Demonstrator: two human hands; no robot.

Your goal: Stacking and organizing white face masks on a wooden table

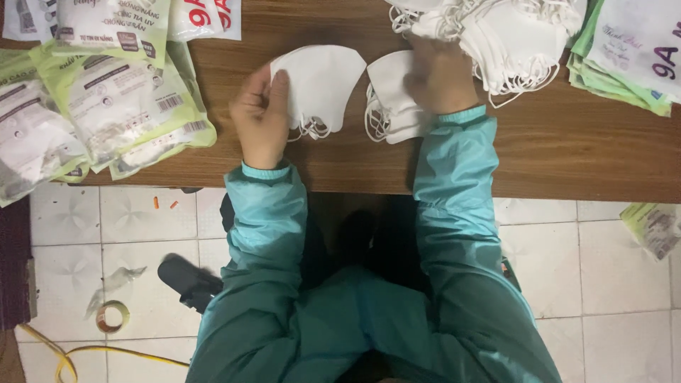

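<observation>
My left hand (259, 117) grips the left edge of a small stack of white face masks (323, 85), holding it just over the brown wooden table (553, 149); their ear loops hang below. My right hand (441, 74) rests palm down on a second small stack of white masks (390, 99) right beside it, fingers reaching toward a large loose heap of white masks (511, 35) at the table's far edge. Both sleeves are teal.
Green-and-white packaged mask bags (120, 99) pile up on the table's left. A stack of flat green-edged bags (631, 57) lies at the right. On the tiled floor are a tape roll (112, 316), a yellow cable (64, 362), a dark shoe (186, 278) and one stray bag (656, 228).
</observation>
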